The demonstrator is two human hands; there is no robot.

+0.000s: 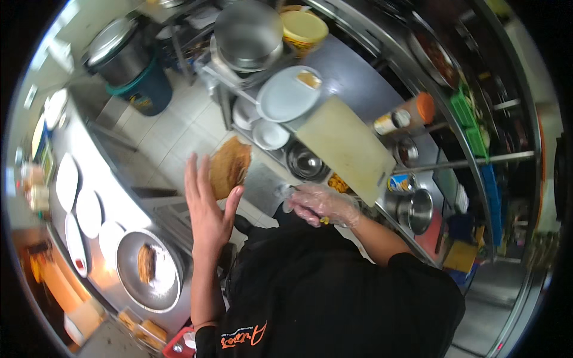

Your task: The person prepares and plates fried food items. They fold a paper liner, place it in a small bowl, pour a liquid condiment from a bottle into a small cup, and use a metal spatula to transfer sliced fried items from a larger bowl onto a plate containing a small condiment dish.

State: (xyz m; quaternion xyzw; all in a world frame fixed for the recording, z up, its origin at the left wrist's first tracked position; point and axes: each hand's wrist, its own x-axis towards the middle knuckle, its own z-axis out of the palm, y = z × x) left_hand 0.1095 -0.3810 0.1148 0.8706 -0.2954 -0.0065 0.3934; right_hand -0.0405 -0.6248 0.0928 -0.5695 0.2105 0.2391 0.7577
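My left hand (pixel 209 215) is bare, its fingers spread and its thumb out to the right. Between thumb and fingers it holds a flat, browned piece of food (pixel 230 168) with a ragged right edge, above the tiled floor. My right hand (pixel 320 203) wears a loose clear plastic glove and is in front of my body, fingers curled. A small yellow bit (pixel 324 220) shows at its fingers; whether it grips anything else is hidden. Nearest it are a cutting board (pixel 342 143), a container of yellow-orange food pieces (pixel 338 183) and a metal bowl (pixel 306 162).
On the right counter are an oval plate (pixel 286 100), a large pot (pixel 248 36), an orange-lidded jar (pixel 405 114) and a steel pot (pixel 421 211). The left counter bears several white plates (pixel 88 212) and a perforated metal bowl (pixel 134 295) with a browned food piece (pixel 146 264).
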